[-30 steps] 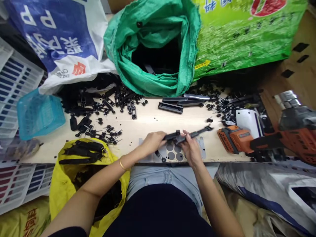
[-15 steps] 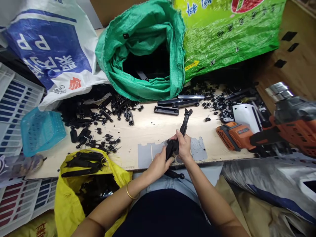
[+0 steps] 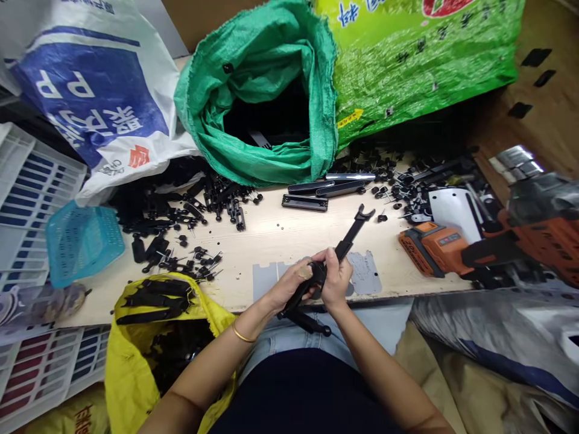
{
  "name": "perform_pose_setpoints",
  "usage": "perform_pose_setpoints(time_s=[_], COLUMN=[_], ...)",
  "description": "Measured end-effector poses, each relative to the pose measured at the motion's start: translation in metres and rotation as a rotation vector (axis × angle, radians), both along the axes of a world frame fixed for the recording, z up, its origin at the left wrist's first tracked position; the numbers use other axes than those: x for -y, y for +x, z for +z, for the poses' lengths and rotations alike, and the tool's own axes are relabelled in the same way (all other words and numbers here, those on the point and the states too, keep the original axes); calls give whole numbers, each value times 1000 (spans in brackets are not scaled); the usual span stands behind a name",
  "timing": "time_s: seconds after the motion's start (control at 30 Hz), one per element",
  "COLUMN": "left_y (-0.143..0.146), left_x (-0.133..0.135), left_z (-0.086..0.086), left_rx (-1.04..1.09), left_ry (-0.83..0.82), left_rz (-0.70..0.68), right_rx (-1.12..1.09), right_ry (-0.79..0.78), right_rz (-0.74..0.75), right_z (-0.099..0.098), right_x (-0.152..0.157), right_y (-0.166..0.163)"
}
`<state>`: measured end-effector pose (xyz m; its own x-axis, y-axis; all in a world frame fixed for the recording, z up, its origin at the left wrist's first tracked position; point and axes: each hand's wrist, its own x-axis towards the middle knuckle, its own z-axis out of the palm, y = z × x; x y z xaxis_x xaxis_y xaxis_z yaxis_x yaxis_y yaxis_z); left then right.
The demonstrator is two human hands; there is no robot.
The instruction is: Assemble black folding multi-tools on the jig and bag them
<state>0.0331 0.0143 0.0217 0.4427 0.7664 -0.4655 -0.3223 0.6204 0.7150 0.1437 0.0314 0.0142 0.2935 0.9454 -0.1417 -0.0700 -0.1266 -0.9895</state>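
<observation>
My left hand (image 3: 289,286) and my right hand (image 3: 335,278) are both closed around a long black plastic arm (image 3: 350,236) at the near edge of the wooden bench (image 3: 280,232). The arm's forked tip points up and to the right. A second black piece (image 3: 307,320) with a round end hangs from it below my hands, over my lap. Grey flat pads (image 3: 364,272) lie on the bench under my hands.
An open green sack (image 3: 253,90) and a bright green bag (image 3: 407,60) stand behind. Piles of small black parts (image 3: 181,211) and flat black bars (image 3: 305,202) litter the bench. An orange power drill (image 3: 488,241) lies right. A yellow bag (image 3: 131,355) and blue basket (image 3: 81,241) sit left.
The black arm has swung from lying sideways, through pointing straight away, to tilting up-right. My hands drew back to the bench's near edge, and the lower piece now hangs over my lap.
</observation>
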Motion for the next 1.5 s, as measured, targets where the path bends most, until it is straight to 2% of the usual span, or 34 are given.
perform_pose_setpoints(time_s=[0.13, 0.23, 0.3, 0.43, 0.5, 0.57, 0.63, 0.73, 0.77, 0.83, 0.87, 0.93, 1.0, 1.07, 1.13, 1.17, 1.23, 1.3, 1.33, 1.4, 1.43, 1.5], left_y=[-3, 0, 3, 5, 0, -10, -21, -27, -23, -10, -3, 5, 2, -10, -24, -30, -39, -45, -49, -57, -60, -65], left_x=[-3, -2, 1, 4, 0, -7, -13, -10, -6, 3, 5, 4, -3, -12, -18, -20, -20, -18, -16, -8, -3, 11], left_z=[3, -6, -13, -24, -25, -20, -9, 11, 16, 18, 16, 5, -8, -17, -19, -17, -8, 5, 12, 25, 30, 37], left_rx=[-2, -4, -9, 8, -1, -62, -161, -450, -605, -948, -1087, -1265, -1343, -1385, -1372, -1343, -1270, -1212, -1171, -1023, -915, -688], left_ry=[-59, -125, -148, -139, -130, -90, 83, 528, 653, 790, 802, 771, 745, 748, 774, 802, 897, 1006, 1051, 1098, 1097, 1029], left_rz=[18, 70, 88, 99, 64, -27, -166, -385, -422, -364, -319, -236, -197, -175, -187, -210, -316, -474, -557, -672, -685, -612], right_rx=[-93, -178, -163, -70, -61, -73, -93, -127, -146, -197, -219, -212, -70, 254, 671, 870, 1176, 1320, 1329, 1197, 1068, 745], right_ry=[-131, -168, -174, -187, -176, -166, -164, -156, -151, -150, -159, -189, -170, -27, 224, 345, 504, 508, 459, 308, 219, 43], right_rz=[104, -6, -25, 84, 92, 48, -38, -247, -309, -353, -319, -157, -27, -41, 6, 125, 533, 928, 1073, 1288, 1358, 1415], right_z=[-3, -5, -7, -10, -10, -11, -12, -12, -12, -13, -13, -13, -10, -3, 7, 13, 25, 38, 45, 60, 66, 76], right_x=[-5, -8, -9, -10, -11, -12, -16, -26, -29, -32, -33, -31, -26, -23, -21, -21, -21, -18, -15, -6, 0, 12], right_y=[0, -7, -9, -7, -5, -3, 0, 1, 0, -3, -3, 2, 18, 41, 63, 71, 81, 84, 84, 81, 78, 70])
